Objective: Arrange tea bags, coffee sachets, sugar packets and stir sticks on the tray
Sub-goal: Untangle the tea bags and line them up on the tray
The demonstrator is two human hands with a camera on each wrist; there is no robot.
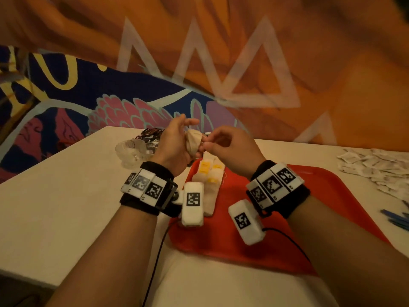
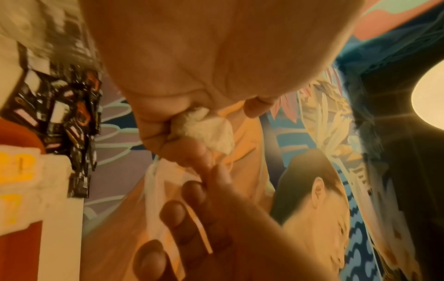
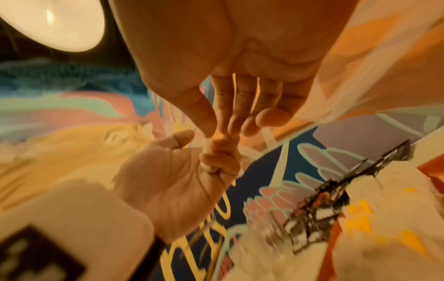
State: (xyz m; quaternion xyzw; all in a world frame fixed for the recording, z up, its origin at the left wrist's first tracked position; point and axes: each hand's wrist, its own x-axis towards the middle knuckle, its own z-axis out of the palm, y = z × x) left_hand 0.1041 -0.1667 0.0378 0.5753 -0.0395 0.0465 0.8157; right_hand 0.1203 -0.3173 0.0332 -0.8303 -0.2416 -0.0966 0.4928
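Pinching tea bag, left hand; right hand touching it.

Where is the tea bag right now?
Head view, centre: the tea bag is held up between the left hand and right hand, above the tray.

No lettering is legible; the wristbands bear only square black-and-white markers.

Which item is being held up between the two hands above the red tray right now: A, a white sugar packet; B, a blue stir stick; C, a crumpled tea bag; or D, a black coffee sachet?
C: the head view shows a pale, bunched tea bag gripped in the left hand, with the right hand pinching at its edge above the red tray.
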